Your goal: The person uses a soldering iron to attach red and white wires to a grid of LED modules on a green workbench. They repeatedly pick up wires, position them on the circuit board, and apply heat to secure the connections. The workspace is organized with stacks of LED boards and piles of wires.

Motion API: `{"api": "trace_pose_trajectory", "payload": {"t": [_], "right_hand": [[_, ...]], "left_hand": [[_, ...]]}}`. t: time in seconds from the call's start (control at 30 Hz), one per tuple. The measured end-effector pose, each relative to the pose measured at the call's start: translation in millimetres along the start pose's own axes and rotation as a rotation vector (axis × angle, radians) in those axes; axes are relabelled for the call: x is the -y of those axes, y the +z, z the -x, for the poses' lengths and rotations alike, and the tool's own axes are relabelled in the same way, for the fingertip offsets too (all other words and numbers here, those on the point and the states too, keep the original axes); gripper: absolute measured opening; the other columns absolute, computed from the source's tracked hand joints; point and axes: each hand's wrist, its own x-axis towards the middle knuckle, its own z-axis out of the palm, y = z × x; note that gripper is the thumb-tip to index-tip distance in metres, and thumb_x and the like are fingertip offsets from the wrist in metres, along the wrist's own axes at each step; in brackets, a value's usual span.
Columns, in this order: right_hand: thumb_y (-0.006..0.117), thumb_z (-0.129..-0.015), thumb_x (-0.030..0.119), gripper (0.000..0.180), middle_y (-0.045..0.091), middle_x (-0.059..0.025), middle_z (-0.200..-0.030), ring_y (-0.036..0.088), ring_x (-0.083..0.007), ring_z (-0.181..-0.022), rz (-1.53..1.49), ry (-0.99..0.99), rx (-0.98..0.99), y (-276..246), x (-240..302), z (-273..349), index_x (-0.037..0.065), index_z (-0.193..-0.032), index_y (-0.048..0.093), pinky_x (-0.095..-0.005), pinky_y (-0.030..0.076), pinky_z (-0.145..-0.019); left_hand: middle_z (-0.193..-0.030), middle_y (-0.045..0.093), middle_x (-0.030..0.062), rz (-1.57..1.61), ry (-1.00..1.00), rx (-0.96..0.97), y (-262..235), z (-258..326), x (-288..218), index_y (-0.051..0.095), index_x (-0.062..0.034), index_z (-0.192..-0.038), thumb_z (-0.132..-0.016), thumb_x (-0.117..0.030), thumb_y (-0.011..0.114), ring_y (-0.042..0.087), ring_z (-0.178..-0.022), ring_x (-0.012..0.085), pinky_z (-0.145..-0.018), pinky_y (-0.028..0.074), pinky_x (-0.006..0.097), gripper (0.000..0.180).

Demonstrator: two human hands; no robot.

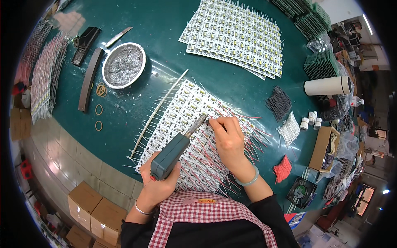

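My left hand (159, 184) is wrapped round the handle of a dark green soldering gun (170, 156). Its metal tip points up and right, down at a white sheet of circuit boards (165, 128) with small yellow and black parts. Right beside the tip, my right hand (229, 138) pinches what looks like a thin red wire against the boards; the fingers mostly hide it. Rows of red wires (198, 165) stick out from the lower and right parts of the sheet. A pale strip (159, 106) with short white wires lies along its left edge.
Stacked board sheets (235, 37) lie at the far side. A metal bowl of scraps (124, 66), a brown curved bar (90, 80) and rubber bands (101, 89) are left. Black (279, 102), white (289, 129) and red wire bundles (282, 168), a white cylinder (327, 86) and a fan (302, 192) stand right.
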Motion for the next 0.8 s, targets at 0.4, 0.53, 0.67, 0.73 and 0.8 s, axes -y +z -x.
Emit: {"api": "trace_pose_trajectory", "payload": {"t": [0.4, 0.53, 0.67, 0.73, 0.8], "right_hand": [[0.063, -0.069, -0.005, 0.035, 0.06, -0.0116, -0.097, 0.058, -0.0277, -0.088, 0.04, -0.007, 0.01, -0.9, 2.5, -2.6, -0.004, -0.104, 0.065, -0.0357, 0.051, -0.071], [0.063, -0.069, -0.005, 0.034, 0.06, -0.0115, -0.097, 0.058, -0.0277, -0.088, 0.049, -0.007, 0.013, -1.0, 2.9, -2.3, -0.004, -0.103, 0.065, -0.0355, 0.051, -0.07], [0.063, -0.069, -0.006, 0.034, 0.059, -0.0117, -0.096, 0.058, -0.0277, -0.088, 0.055, -0.01, 0.017, -2.1, 4.0, -3.5, -0.004, -0.103, 0.065, -0.0357, 0.051, -0.07], [0.063, -0.069, -0.006, 0.034, 0.059, -0.0117, -0.096, 0.058, -0.0278, -0.088, 0.055, -0.007, 0.017, -2.3, 5.4, -4.3, -0.004, -0.103, 0.065, -0.0358, 0.051, -0.07], [0.063, -0.069, -0.006, 0.034, 0.059, -0.0117, -0.096, 0.058, -0.0278, -0.088, 0.057, -0.006, 0.017, -1.8, 4.7, -3.5, -0.004, -0.103, 0.065, -0.0358, 0.051, -0.07]], "left_hand": [[-0.069, 0.061, 0.0062, -0.063, 0.002, 0.018, 1.7, -1.5, 0.8, 0.065, 0.0003, -0.084, -0.079, -0.002, 0.072, 0.057, -0.057, 0.0115, -0.053, 0.045, 0.027, 0.009], [-0.07, 0.061, 0.0057, -0.09, 0.018, 0.03, -0.3, -1.3, -2.1, 0.065, 0.0009, -0.085, -0.079, -0.001, 0.072, 0.056, -0.058, 0.0092, -0.054, 0.044, 0.026, 0.009], [-0.075, 0.064, 0.0055, -0.047, 0.085, -0.003, -3.9, -2.9, -10.4, 0.067, 0.0036, -0.091, -0.078, 0.001, 0.072, 0.056, -0.062, 0.0069, -0.055, 0.044, 0.024, 0.014], [-0.078, 0.065, 0.0057, -0.038, 0.11, -0.032, -5.1, -1.3, -10.6, 0.068, 0.0049, -0.095, -0.078, 0.002, 0.072, 0.056, -0.064, 0.0067, -0.056, 0.045, 0.023, 0.018], [-0.081, 0.066, 0.0059, -0.035, 0.118, -0.038, -5.6, 0.2, -9.3, 0.068, 0.0056, -0.097, -0.077, 0.003, 0.072, 0.057, -0.065, 0.0067, -0.057, 0.045, 0.023, 0.02]]}}
